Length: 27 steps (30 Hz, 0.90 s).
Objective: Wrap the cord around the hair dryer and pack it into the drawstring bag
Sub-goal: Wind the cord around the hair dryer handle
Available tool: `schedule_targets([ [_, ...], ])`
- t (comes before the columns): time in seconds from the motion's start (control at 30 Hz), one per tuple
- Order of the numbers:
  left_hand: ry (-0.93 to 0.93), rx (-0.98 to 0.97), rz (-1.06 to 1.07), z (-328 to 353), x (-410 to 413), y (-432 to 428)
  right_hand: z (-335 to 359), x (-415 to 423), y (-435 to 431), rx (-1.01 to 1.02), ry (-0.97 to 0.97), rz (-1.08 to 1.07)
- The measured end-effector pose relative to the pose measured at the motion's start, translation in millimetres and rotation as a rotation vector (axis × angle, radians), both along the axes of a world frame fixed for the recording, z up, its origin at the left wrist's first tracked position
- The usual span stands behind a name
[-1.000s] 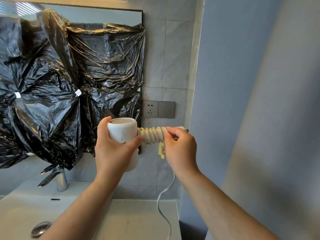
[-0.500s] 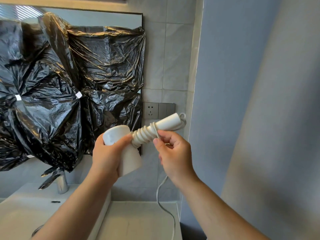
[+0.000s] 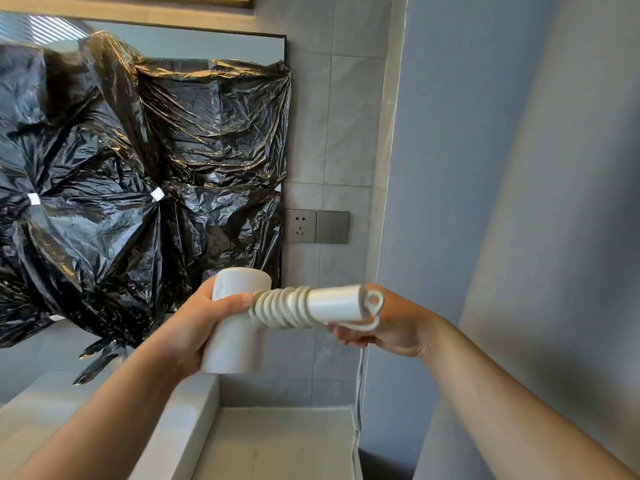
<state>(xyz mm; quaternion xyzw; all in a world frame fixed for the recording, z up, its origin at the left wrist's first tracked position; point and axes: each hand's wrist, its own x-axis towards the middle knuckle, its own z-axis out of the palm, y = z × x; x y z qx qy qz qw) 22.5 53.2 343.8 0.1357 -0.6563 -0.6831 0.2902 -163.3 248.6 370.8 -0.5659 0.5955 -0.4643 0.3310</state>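
1. The white hair dryer (image 3: 239, 341) is held in the air at lower centre of the frame. Its barrel stands roughly upright and its handle (image 3: 332, 303) points toward the right of the frame.
2. The left hand (image 3: 192, 323) wraps the barrel from the left. Its grip is closed round the barrel, with the thumb across the front just beside the first coil.
3. The cord (image 3: 280, 308) is wound in tight, close turns round the handle next to the barrel. The outer part of the handle is bare up to the hanging loop (image 3: 374, 299) at its end.
4. The right hand (image 3: 398, 327) sits behind and under the handle's end. Its grip is curled, pinching the cord where it leaves the last turn.
5. From that hand the loose cord drops straight down past the right edge of the tabletop and out of the bottom of the frame.
6. A pale grey tabletop (image 3: 277, 445) lies below the hands, with a raised basin (image 3: 173, 420) at lower left.
7. A faucet (image 3: 97, 365), blurred, shows at the left, above the basin.
8. Crumpled black plastic bags (image 3: 138, 161) fixed with bits of white tape (image 3: 157, 194) cover most of the mirror (image 3: 180, 43) at upper left.
9. On the tiled wall (image 3: 346, 116) right of the mirror, a grey socket (image 3: 301, 225) and switch (image 3: 332, 226) sit side by side above the handle.
10. A blue-grey wall (image 3: 467, 168) fills the right of the frame.
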Motion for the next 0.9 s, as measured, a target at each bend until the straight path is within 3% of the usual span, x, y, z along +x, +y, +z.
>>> schedule_targets([
  [0.2,-0.153,-0.285,-0.052,13.4,7.7,-3.5,-4.6,9.4,-0.2,0.347,0.221,0.084],
  [0.37,-0.294,-0.752,0.108,27.7,7.6,16.6,-11.8,25.8,-7.8,0.449,0.539,-0.089],
  [0.5,-0.313,-0.947,0.278,31.5,12.1,29.5,-17.1,32.1,-17.9,0.408,0.706,-0.297],
  [0.7,-0.125,-1.205,0.578,32.2,24.1,46.1,-7.5,33.8,-32.0,0.220,0.557,-0.564],
  [0.9,0.106,-1.136,0.783,17.3,20.3,47.3,9.3,32.1,-42.7,-0.056,0.239,-0.762],
])
